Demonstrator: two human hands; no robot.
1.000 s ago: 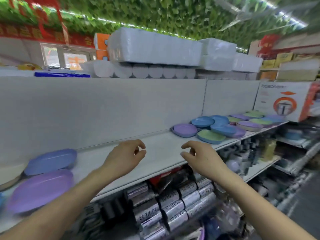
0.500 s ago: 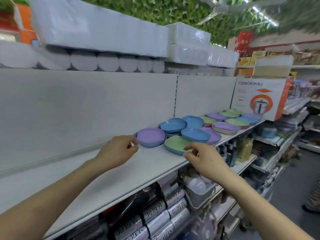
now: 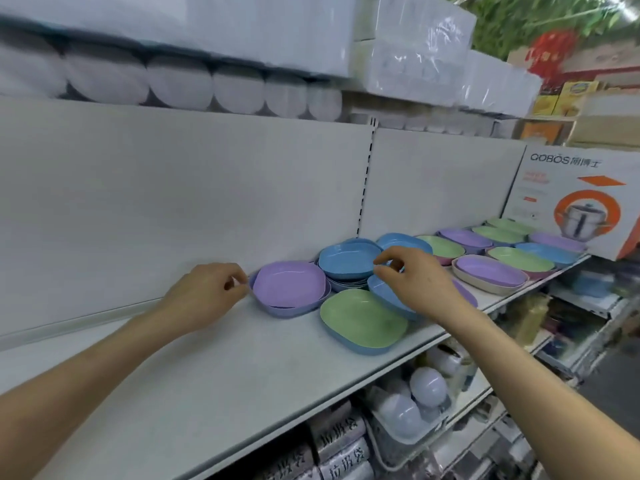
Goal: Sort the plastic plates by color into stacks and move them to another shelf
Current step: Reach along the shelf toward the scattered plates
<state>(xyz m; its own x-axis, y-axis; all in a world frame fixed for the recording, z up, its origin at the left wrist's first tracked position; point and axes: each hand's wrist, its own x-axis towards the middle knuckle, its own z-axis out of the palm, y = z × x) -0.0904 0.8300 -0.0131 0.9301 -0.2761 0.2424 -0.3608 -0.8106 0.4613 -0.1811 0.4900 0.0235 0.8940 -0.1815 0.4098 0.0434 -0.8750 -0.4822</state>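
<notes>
You are reaching along a white metal shelf (image 3: 207, 375) where rounded-square plastic plates in purple, blue and green are lying mixed in loose piles. Your left grip (image 3: 207, 292) is curling, narrow, at the rim of a purple plastic plate (image 3: 289, 284). Your right grip (image 3: 415, 282) is pinching narrowly at a blue plastic plate (image 3: 349, 259). Whether either is holding, I cannot tell. Most of the sorting appears undone.

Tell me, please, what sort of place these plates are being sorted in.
Most likely an aisle in a household-goods shop: long white retail shelving carrying loose plastic plates, a boxed cooking pot with its picture printed on the carton at the right, and plastic-wrapped paper rolls stacked on top.
</notes>
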